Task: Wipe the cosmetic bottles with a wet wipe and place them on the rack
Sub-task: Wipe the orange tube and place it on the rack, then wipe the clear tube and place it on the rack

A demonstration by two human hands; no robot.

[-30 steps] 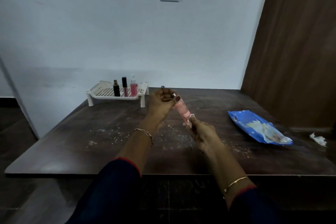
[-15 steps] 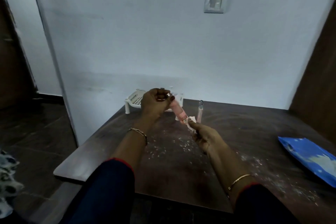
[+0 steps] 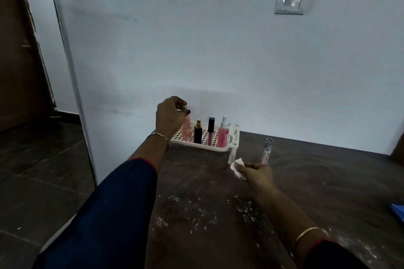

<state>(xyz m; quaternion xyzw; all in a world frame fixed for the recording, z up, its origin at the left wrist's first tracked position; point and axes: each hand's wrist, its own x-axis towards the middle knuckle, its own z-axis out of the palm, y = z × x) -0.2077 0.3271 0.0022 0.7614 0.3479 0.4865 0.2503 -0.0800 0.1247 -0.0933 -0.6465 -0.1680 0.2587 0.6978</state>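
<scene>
The left hand (image 3: 170, 116) hides the top of the pink tube (image 3: 187, 131), fingers curled round its cap. The tube is blurred, and whether its base rests on the rack (image 3: 220, 148) cannot be told. It is at the rack's left end, just beside a black bottle (image 3: 198, 133), lip gloss (image 3: 210, 131) and spray bottle (image 3: 223, 135). A blue pack (image 3: 399, 212) is cut off at the right edge. The right hand (image 3: 256, 172) pinches a wipe (image 3: 237, 165), hiding the foot of a clear tube (image 3: 266, 150) on the speckled table (image 3: 328, 181).

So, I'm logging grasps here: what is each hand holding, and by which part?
The left hand grips the pale pink bottle by its cap end. The right hand pinches the wet wipe, bunched in its fingertips.
</scene>
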